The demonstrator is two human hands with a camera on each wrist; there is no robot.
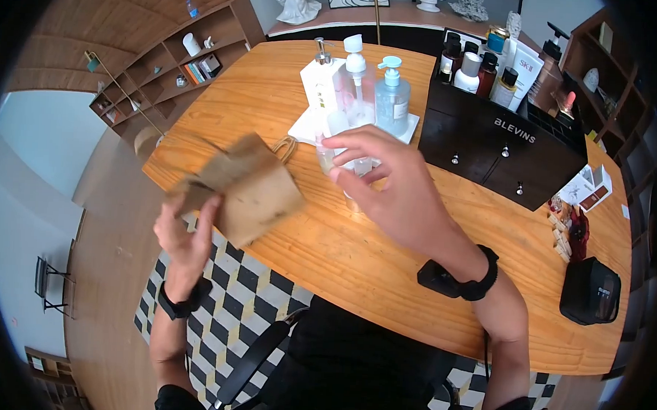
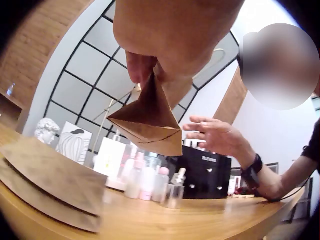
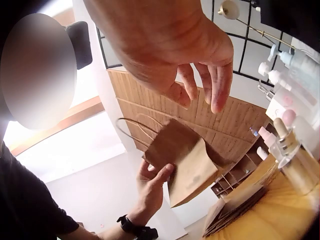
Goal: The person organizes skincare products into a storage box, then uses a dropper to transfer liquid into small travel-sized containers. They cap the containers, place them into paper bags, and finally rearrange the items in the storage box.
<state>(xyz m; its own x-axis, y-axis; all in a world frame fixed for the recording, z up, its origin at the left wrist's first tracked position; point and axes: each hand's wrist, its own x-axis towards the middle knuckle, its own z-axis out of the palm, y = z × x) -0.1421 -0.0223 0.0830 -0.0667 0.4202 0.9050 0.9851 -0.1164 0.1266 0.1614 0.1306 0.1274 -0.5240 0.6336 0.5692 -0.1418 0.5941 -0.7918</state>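
Observation:
My left hand (image 1: pixel 184 235) grips a brown paper bag (image 1: pixel 263 195) near its handle end, thumb on the near face. Held up over the table's left edge, the bag shows its twisted handles in the right wrist view and a folded, triangular end in the left wrist view. My right hand (image 1: pixel 399 182) hovers in front of the bottles, fingers loosely bent with nothing between them. Below it is a clear dropper bottle (image 3: pixel 300 167). Flat brown paper bags (image 2: pixel 50 192) lie stacked on the table under the held bag.
Behind my right hand stand a white pump bottle (image 1: pixel 323 84), a blue pump bottle (image 1: pixel 391 105) and several smaller bottles. A black drawer organizer (image 1: pixel 485 153) full of cosmetics is at the back right. Farther right are a small black case (image 1: pixel 590 291) and dried flowers (image 1: pixel 579 234).

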